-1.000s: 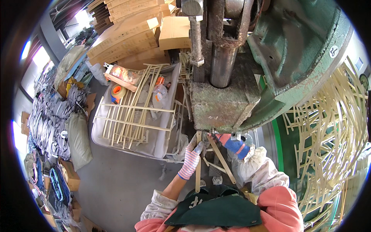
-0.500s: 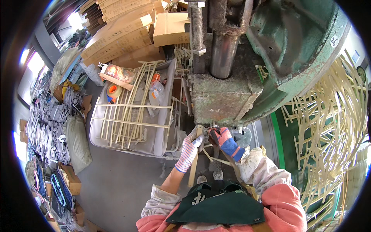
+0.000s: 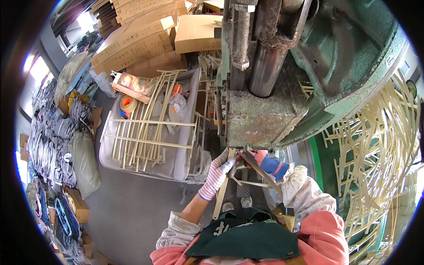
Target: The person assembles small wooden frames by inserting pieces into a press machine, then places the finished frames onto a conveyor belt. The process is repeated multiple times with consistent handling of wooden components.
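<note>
Beneath the block of the green press (image 3: 265,119), my left hand (image 3: 216,174), in a white glove with red and blue stripes, is closed round a flat cream strip (image 3: 220,199). The strip's upper end reaches under the press block; its lower end points toward me. Just to the right, my right hand (image 3: 270,165), in a red and blue glove, is closed at a long, narrow brown bar (image 3: 266,177) that slants down to the right. Its fingers are partly hidden behind the bar. Another thin cream strip (image 3: 256,183) lies below both hands. The contact point under the block is hidden.
On the left stands a white plastic tub (image 3: 180,152) with cream frames, a tape roll (image 3: 128,105) and a clear bag. Cardboard boxes (image 3: 137,48) are stacked behind. A large heap of cream strips (image 3: 375,145) lies at right. Grey bundles (image 3: 57,137) line the far left.
The brown bar has swung into plain view across my right hand, which has shifted slightly right. My left hand still holds the strip, now tilted a little more. The view has shifted slightly.
</note>
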`<state>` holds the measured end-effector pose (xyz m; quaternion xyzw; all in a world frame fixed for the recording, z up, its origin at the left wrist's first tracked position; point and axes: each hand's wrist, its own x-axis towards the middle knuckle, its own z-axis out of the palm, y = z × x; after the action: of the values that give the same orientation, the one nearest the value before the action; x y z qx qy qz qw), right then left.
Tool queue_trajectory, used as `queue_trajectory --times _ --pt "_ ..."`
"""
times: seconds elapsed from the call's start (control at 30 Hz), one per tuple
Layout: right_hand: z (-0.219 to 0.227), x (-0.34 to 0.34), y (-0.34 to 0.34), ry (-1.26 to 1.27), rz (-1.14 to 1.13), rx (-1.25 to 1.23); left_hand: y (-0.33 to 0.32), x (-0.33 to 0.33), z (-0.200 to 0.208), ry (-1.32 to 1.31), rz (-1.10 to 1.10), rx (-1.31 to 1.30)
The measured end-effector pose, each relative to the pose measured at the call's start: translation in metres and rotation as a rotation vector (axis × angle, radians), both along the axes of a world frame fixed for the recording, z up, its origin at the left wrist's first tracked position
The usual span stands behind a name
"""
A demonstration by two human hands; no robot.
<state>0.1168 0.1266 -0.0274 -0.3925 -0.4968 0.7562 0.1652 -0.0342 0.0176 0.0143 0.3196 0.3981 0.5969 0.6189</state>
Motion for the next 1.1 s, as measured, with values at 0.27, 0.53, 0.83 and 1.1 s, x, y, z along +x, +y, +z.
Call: queue_trajectory --times 0.27,0.53,0.83,1.1 --pt "0.016 0.003 -0.006 -0.052 0.011 0.135 0.005 -0.003 0.002 0.050 -0.091 0.021" --pt "-0.044 0.014 0.008 0.062 -0.126 0.425 0.005 -0.006 0.020 0.160 -0.139 0.011" --pt "-0.051 0.010 0.007 0.160 -0.116 -0.159 0.009 -0.014 0.033 0.391 -0.257 0.001" --pt "-0.017 0.001 -0.008 0.131 -0.122 -0.014 0.010 -0.013 0.038 0.496 -0.253 -0.010"
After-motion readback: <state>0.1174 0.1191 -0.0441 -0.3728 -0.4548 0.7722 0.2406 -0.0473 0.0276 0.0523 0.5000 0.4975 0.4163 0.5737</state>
